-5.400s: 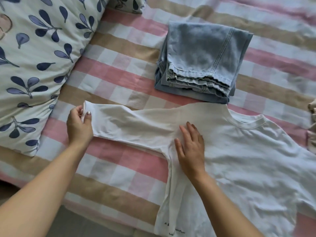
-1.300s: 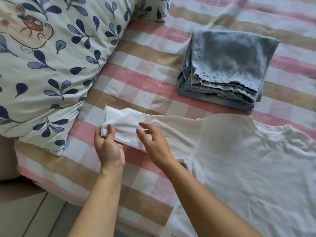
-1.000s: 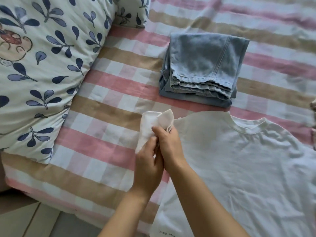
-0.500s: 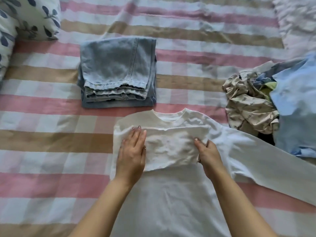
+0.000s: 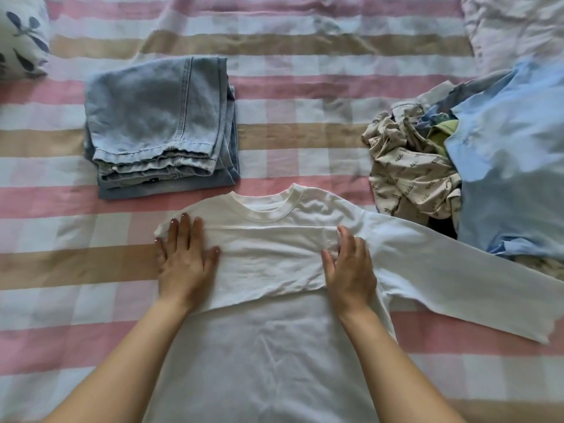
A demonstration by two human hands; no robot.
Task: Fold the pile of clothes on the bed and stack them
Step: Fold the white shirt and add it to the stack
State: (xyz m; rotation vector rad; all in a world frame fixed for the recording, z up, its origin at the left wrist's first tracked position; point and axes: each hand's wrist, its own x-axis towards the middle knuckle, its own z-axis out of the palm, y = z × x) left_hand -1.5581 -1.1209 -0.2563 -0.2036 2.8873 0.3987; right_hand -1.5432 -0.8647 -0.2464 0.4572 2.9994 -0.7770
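A white long-sleeved shirt (image 5: 268,355) lies flat on the striped bed, neck away from me. Its left sleeve (image 5: 268,261) is folded across the chest. My left hand (image 5: 184,257) presses flat on the fold at the left shoulder. My right hand (image 5: 351,270) rests with relaxed fingers on the end of that folded sleeve. The right sleeve (image 5: 464,276) stretches out to the right. Folded light-blue jeans (image 5: 158,123) lie behind the shirt to the left. An unfolded pile (image 5: 412,166) with a patterned beige garment and a light-blue shirt (image 5: 512,166) sits at the right.
A leaf-print pillow (image 5: 21,35) shows at the far left corner. A pale crumpled blanket (image 5: 512,22) lies at the far right. The pink, beige and white checked sheet (image 5: 61,270) is bare on my left.
The left sleeve, held stretched out to the left earlier, has been folded across the chest. Since half a second ago both hands stay pressed on it, barely shifted.
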